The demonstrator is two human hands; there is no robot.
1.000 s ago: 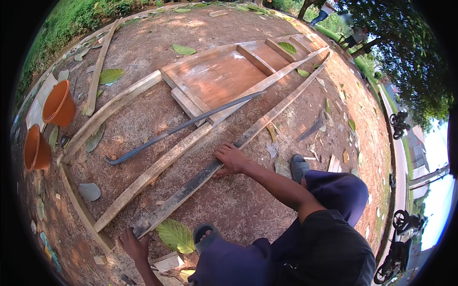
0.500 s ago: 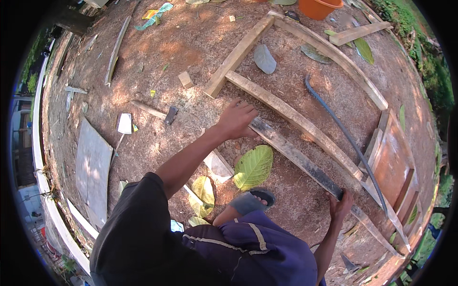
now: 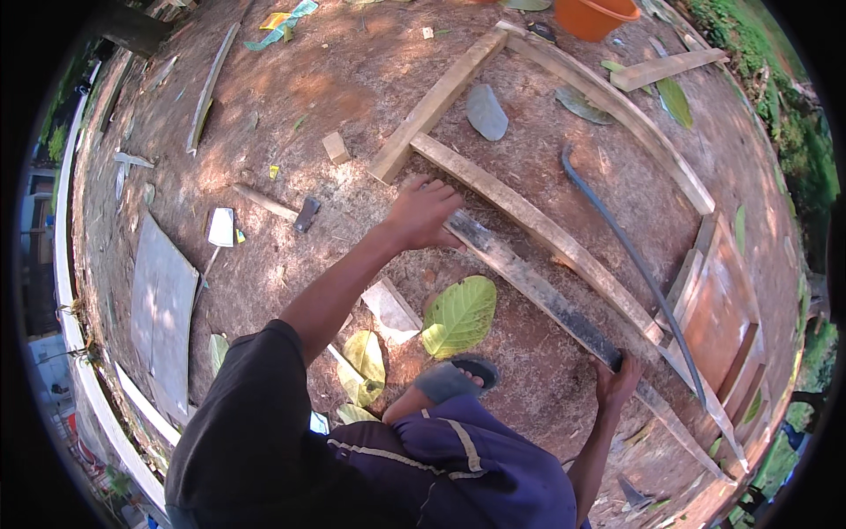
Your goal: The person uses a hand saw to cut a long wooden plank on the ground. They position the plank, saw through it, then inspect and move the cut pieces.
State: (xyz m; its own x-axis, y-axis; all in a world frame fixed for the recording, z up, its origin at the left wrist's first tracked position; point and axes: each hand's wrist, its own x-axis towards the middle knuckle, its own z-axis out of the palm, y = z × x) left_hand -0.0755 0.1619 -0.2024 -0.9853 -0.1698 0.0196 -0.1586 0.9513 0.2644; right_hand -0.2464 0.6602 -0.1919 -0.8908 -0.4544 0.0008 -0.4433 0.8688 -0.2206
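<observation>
My left hand (image 3: 425, 214) is closed around the upper left end of a narrow wooden plank (image 3: 520, 273), which has dark stains. At the plank's lower right, dark end, my right hand (image 3: 619, 381) grips it, fingers partly hidden. The plank slants beside the middle bar (image 3: 529, 204) of a wooden frame (image 3: 441, 99) lying on the ground. Past my right hand, a further length of wood (image 3: 679, 430) runs to the lower right; I cannot tell if it joins the plank. Inside the frame lies a dark, bent-ended metal bar (image 3: 630, 251).
A hammer (image 3: 280, 205) and a small wood block (image 3: 336, 148) lie left of the frame. A grey flat board (image 3: 165, 304) is further left. Large leaves (image 3: 460, 317) and a wood offcut (image 3: 390, 309) sit near my foot (image 3: 454, 381). An orange bucket (image 3: 596, 18) stands at the far side.
The whole view has shifted slightly. My left hand and its end of the plank have moved a little left relative to the frame; both hands keep their grip.
</observation>
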